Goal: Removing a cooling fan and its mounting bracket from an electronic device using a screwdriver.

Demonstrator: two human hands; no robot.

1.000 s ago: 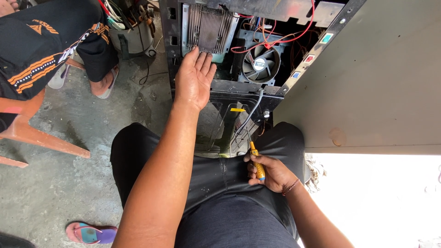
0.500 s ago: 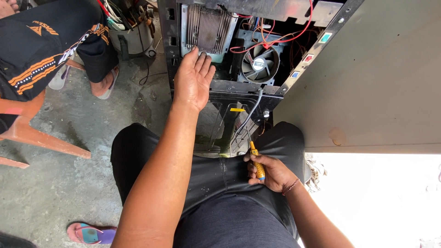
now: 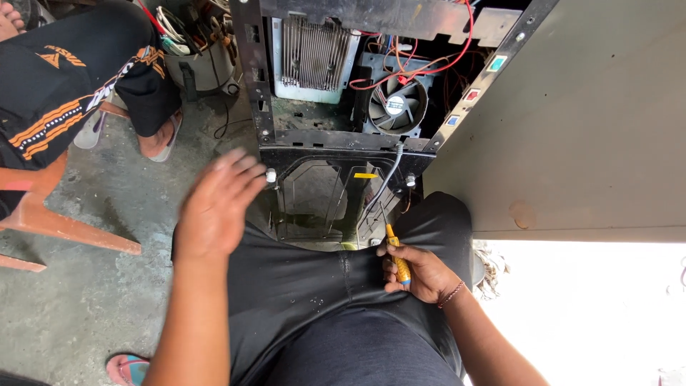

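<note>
An opened appliance cabinet (image 3: 586, 121) with grey side panels lies in front of me, its inside showing a black fan (image 3: 397, 106), a finned metal block (image 3: 313, 54) and red wires (image 3: 436, 58). My left hand (image 3: 218, 207) hovers blurred and open, palm down, left of the black lower tray frame (image 3: 336, 154), holding nothing. Resting on my dark trousers, my right hand (image 3: 418, 270) grips a yellow-handled screwdriver (image 3: 397, 257) whose tip points up toward the frame.
Another person sits at upper left in dark shorts with orange trim (image 3: 64, 78), one foot in a sandal (image 3: 158, 139). A bucket of tools (image 3: 200, 50) stands beside the cabinet. An orange chair leg (image 3: 64, 229) crosses the concrete floor; a pink sandal (image 3: 128, 368) lies at bottom left.
My left hand has pulled back from the cabinet's black frame, moving down and left. My right hand has kept hold of the screwdriver on my lap.
</note>
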